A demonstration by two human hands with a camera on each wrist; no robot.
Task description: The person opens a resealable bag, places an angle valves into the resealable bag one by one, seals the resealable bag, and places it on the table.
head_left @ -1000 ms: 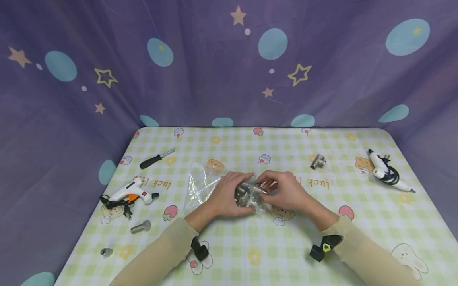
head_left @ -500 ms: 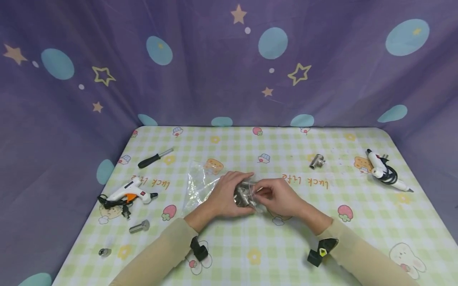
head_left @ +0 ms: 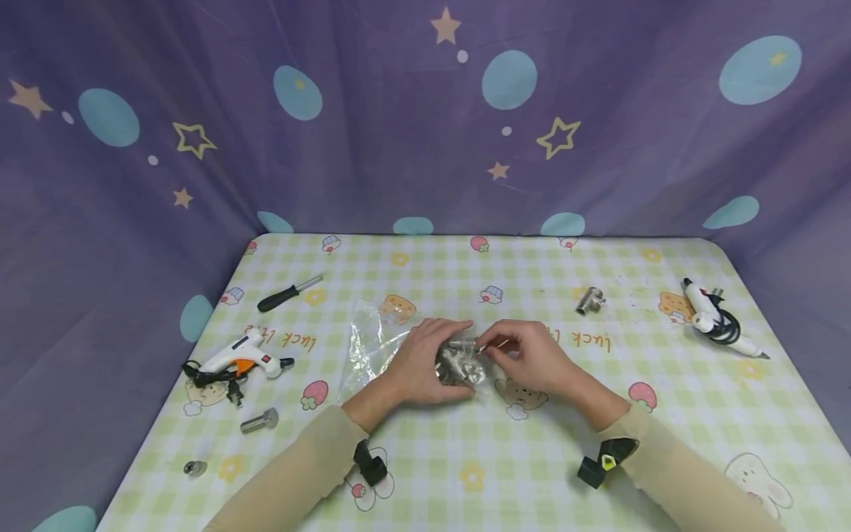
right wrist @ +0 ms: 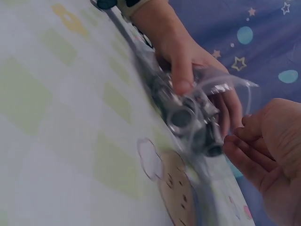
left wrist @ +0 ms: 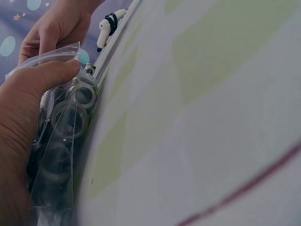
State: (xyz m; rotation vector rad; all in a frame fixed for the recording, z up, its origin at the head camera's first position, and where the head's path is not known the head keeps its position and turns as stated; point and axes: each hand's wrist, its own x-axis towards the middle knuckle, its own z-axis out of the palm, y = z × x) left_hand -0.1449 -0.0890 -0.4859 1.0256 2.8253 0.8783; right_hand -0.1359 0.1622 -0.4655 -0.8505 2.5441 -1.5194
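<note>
From where I stand, the person's left grip point(head_left: 419, 366) curves thumb and fingers around a clear plastic bag point(head_left: 364, 356), holding it low over a counter point(head_left: 565, 473) covered in green-and-white checks. Shiny silver metal fittings point(head_left: 459, 366) crowd the bag between the two grips, some round tube ends facing the right; its flat, slack end lies left of the left grip. The right grip point(head_left: 532, 358) is narrow, thumb and fingertips drawn together at the bag's mouth, though I cannot tell whether they pinch film or metal.

Beyond the right grip, and a bit to its right, lies a silver T-shaped fitting point(head_left: 589, 301); well off to its right is a white tool point(head_left: 702, 304) wound with black cord. Out to the left of the left grip are a black-handled screwdriver point(head_left: 279, 298), farthest away, then a white glue gun point(head_left: 226, 357) with an orange trigger, a silver bolt point(head_left: 258, 422), and, nearest the person, a small round metal piece point(head_left: 195, 468).
</note>
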